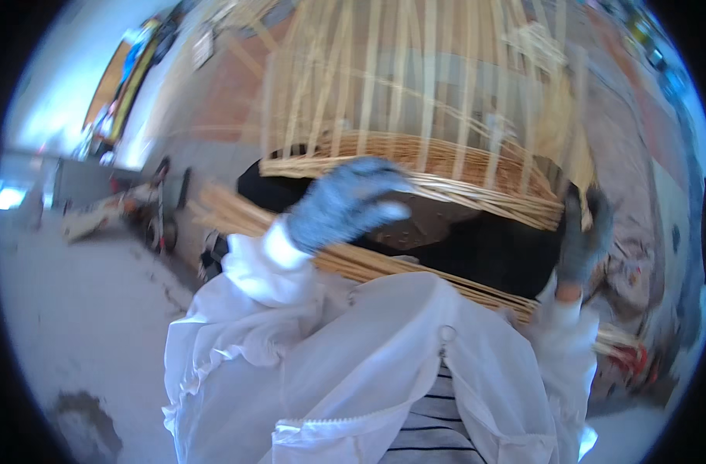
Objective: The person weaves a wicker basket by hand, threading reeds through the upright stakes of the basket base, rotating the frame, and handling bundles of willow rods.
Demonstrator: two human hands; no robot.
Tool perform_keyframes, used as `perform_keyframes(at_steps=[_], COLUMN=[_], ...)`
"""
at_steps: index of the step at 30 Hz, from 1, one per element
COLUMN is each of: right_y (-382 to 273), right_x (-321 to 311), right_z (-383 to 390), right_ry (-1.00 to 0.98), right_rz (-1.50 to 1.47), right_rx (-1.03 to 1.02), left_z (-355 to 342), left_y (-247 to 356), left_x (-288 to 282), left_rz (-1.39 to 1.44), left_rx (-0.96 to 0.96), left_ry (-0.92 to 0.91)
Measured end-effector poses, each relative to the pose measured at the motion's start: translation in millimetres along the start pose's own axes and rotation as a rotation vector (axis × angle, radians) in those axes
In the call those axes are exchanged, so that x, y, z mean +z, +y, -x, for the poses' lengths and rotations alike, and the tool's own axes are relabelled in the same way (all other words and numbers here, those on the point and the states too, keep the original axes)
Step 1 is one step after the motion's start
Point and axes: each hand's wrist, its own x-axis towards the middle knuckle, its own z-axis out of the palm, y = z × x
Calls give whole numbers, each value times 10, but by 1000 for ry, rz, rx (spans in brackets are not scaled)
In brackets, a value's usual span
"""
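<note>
A half-woven wicker basket (453, 158) with long pale upright stakes lies in front of me, its woven edge toward my body. My left hand (349, 203), in a grey glove, is at the near woven edge with fingers and thumb apart, holding nothing. At the basket's right corner is my right hand (587, 240), also gloved. Its fingers close around pale wicker strands (585, 203) that hang down there; motion blurs the grip somewhat. Below the basket, a bundle of thin wooden rods (360, 261) runs across in front of my lap.
Black material (492, 251) and a brown board (422, 220) lie under the basket. Further left, a small wheeled device (158, 224) stands on the grey floor (82, 309). Crumpled sheeting (627, 255) lies at the right, and a shelf-like board with items (117, 100) is at the upper left.
</note>
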Motion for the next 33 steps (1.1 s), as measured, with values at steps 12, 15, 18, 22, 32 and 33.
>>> perform_keyframes(at_steps=[12, 15, 18, 22, 32, 33], right_y=[-66, 32, 159, 351, 505, 510], right_x=[815, 935, 1039, 1043, 1136, 1146], right_z=[782, 821, 945, 1069, 1116, 1121], right_ry=[-1241, -1025, -1206, -1290, -1213, -1158], right_rz=[660, 448, 300, 458, 249, 225], right_rx=[52, -392, -95, -43, 79, 122], left_z=[1986, 1917, 1963, 2148, 2338, 2378], left_y=[-1202, -1211, -1228, -1159, -944, -936], left_x=[-445, -463, -472, -480, -337, -314], left_rz=[-66, -228, -222, -130, -450, -444], left_rx=[-480, -420, -338, -176, -146, -150], left_ry=[-102, 98, 91, 76, 21, 7])
